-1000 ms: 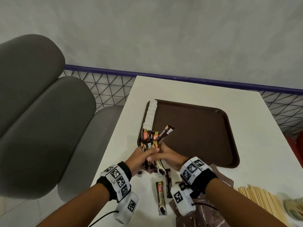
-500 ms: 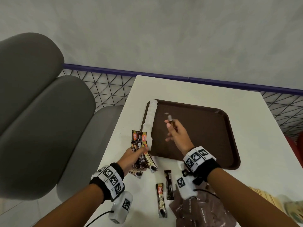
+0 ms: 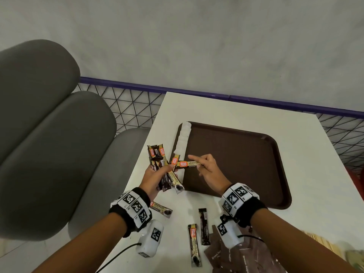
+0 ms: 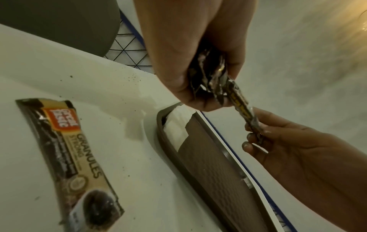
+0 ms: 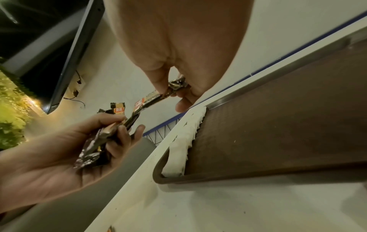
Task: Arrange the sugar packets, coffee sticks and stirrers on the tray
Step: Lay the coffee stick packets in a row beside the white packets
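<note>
left hand point(image 4: 190, 51) grips coffee sticks point(image 4: 208, 75); right hand point(image 4: 282, 146) pinches one.

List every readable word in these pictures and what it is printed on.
"Great Taste", "GRANULES": coffee stick pinched by the right hand.
"GRANULES STRONG": loose coffee stick on the table; its smaller print is blurred.
"Brown Sugar": brown sugar packets, partly blurred.
Wristband markers: patterns, digits too small.

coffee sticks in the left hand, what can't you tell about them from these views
- Bundle of coffee sticks: exact count unclear; overlapping in head view, crumpled in left hand.
- Pulled coffee stick: far end hidden by right hand.
- Stirrers: cut off by head-view edge.
</note>
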Tool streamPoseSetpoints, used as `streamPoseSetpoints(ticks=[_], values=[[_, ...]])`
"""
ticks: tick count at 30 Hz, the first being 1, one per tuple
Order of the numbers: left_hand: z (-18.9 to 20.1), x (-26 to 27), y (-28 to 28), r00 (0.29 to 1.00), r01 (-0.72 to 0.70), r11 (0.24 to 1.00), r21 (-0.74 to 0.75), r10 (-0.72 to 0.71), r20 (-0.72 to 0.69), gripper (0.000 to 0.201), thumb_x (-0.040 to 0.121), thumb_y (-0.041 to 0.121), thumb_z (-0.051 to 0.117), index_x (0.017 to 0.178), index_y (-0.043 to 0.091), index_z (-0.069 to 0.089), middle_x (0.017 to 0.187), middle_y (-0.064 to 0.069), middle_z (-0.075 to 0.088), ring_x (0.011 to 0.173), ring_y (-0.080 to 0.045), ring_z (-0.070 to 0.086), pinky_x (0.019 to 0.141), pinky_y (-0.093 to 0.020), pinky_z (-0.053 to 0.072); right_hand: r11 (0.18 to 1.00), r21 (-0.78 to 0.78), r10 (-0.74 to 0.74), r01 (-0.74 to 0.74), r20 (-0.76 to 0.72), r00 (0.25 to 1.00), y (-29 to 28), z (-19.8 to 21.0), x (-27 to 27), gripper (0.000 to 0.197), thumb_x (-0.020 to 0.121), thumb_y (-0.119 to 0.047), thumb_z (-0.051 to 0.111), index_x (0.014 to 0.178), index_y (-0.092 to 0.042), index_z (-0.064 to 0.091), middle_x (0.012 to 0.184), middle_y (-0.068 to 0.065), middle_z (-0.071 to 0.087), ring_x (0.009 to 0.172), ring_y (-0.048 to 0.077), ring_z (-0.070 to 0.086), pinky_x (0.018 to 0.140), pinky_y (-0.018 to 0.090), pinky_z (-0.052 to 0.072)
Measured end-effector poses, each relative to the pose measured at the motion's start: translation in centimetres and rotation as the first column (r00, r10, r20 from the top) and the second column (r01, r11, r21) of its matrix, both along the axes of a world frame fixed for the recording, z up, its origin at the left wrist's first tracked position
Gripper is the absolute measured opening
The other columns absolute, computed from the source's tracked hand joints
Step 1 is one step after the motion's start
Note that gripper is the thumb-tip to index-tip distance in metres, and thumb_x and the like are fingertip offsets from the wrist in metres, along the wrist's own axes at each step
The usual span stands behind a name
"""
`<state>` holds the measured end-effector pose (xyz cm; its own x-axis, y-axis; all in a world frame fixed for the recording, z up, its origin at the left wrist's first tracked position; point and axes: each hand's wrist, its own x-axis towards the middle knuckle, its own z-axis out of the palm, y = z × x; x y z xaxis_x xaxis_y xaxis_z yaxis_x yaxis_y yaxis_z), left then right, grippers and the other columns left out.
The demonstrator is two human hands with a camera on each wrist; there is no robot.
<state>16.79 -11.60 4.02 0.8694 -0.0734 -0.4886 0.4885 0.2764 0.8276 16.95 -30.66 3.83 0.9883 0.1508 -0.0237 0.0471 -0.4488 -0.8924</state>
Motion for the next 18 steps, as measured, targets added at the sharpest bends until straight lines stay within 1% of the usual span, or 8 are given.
streamPoseSetpoints(ticks=[2, 5, 6, 9, 12, 14, 16, 18], values=[[0.0, 0.3, -0.2, 1.000, 0.000, 1.000, 0.006, 0.000, -0.005, 0.043, 0.083, 0.008, 0.066, 0.124, 0.004, 0.053, 0.114, -0.021, 0.065, 0.094, -0.030, 0.065, 0.082, -0.040, 0.053, 1.000, 0.009, 0.017, -0.017, -0.012, 1.000, 0.1, 0.1, 0.1, 0.039, 0.096, -0.002, 0.036, 0.127, -0.020, 0.053, 0.091, -0.011, 0.033, 0.099, 0.017, 0.036, 0.097, 0.035, 0.041], [0.2, 0.6, -0.7, 1.000, 0.018, 0.999, 0.038, -0.018, 0.007, 0.039, 0.083, 0.007, 0.066, 0.120, 0.004, 0.055, 0.108, -0.019, 0.068, 0.090, -0.025, 0.068, 0.075, -0.035, 0.053, 0.997, 0.072, -0.002, 0.005, -0.048, 0.999, 0.3, 0.5, 0.3, 0.038, 0.095, -0.002, 0.039, 0.128, -0.019, 0.051, 0.091, -0.008, 0.036, 0.084, 0.011, 0.043, 0.077, 0.014, 0.046], [0.2, 0.8, -0.9, 1.000, 0.007, 0.999, 0.041, -0.007, 0.009, 0.038, 0.083, 0.006, 0.066, 0.119, 0.003, 0.056, 0.106, -0.019, 0.068, 0.089, -0.025, 0.068, 0.073, -0.034, 0.052, 0.995, 0.099, -0.021, 0.028, -0.070, 0.997, 0.2, 0.6, 0.3, 0.037, 0.095, -0.002, 0.042, 0.127, -0.018, 0.050, 0.092, -0.006, 0.039, 0.078, 0.010, 0.046, 0.071, 0.011, 0.047], [0.1, 1.2, -1.2, 0.999, -0.044, 0.998, 0.041, 0.044, 0.002, 0.034, 0.082, 0.005, 0.066, 0.115, 0.004, 0.058, 0.104, -0.018, 0.067, 0.092, -0.029, 0.064, 0.077, -0.037, 0.052, 0.948, 0.278, -0.103, 0.152, -0.184, 0.978, -0.3, 0.6, 0.7, 0.032, 0.090, -0.004, 0.053, 0.119, -0.018, 0.050, 0.095, 0.001, 0.052, 0.066, 0.012, 0.055, 0.066, 0.015, 0.050], [0.0, 2.0, -1.4, 0.997, -0.071, 0.997, 0.039, 0.070, 0.021, 0.030, 0.083, 0.005, 0.065, 0.111, 0.007, 0.058, 0.098, -0.016, 0.068, 0.084, -0.027, 0.066, 0.069, -0.033, 0.051, 0.841, 0.453, -0.152, 0.297, -0.329, 0.932, -1.1, 0.5, 1.3, 0.017, 0.088, -0.007, 0.057, 0.104, -0.012, 0.058, 0.086, 0.004, 0.060, 0.060, 0.012, 0.058, 0.069, 0.029, 0.051], [-0.1, 2.6, -1.5, 0.997, -0.078, 0.996, 0.039, 0.077, 0.030, 0.031, 0.082, 0.006, 0.066, 0.112, 0.007, 0.058, 0.100, -0.016, 0.068, 0.086, -0.029, 0.066, 0.070, -0.034, 0.052, 0.841, 0.444, -0.161, 0.308, -0.339, 0.927, -1.8, 0.5, 1.9, 0.008, 0.088, -0.008, 0.057, 0.091, -0.009, 0.064, 0.079, 0.006, 0.060, 0.057, 0.011, 0.054, 0.061, 0.027, 0.050], [-0.2, 3.2, -1.6, 0.997, -0.078, 0.996, 0.032, 0.077, 0.033, 0.033, 0.081, 0.006, 0.067, 0.113, 0.006, 0.059, 0.102, -0.017, 0.068, 0.090, -0.031, 0.066, 0.072, -0.035, 0.053, 0.857, 0.413, -0.182, 0.309, -0.318, 0.930, -2.2, 0.5, 2.7, 0.009, 0.087, -0.007, 0.058, 0.085, -0.008, 0.066, 0.073, 0.006, 0.060, 0.055, 0.010, 0.050, 0.053, 0.021, 0.047], [-0.1, 3.9, -1.7, 0.995, -0.085, 0.996, -0.001, 0.085, 0.046, 0.025, 0.081, 0.005, 0.067, 0.106, 0.006, 0.061, 0.097, -0.017, 0.068, 0.082, -0.028, 0.066, 0.068, -0.034, 0.055, 0.856, 0.387, -0.233, 0.342, -0.301, 0.925, -2.6, 0.5, 3.9, 0.009, 0.087, -0.005, 0.058, 0.083, -0.008, 0.066, 0.070, 0.005, 0.059, 0.054, 0.007, 0.047, 0.048, 0.016, 0.043]])
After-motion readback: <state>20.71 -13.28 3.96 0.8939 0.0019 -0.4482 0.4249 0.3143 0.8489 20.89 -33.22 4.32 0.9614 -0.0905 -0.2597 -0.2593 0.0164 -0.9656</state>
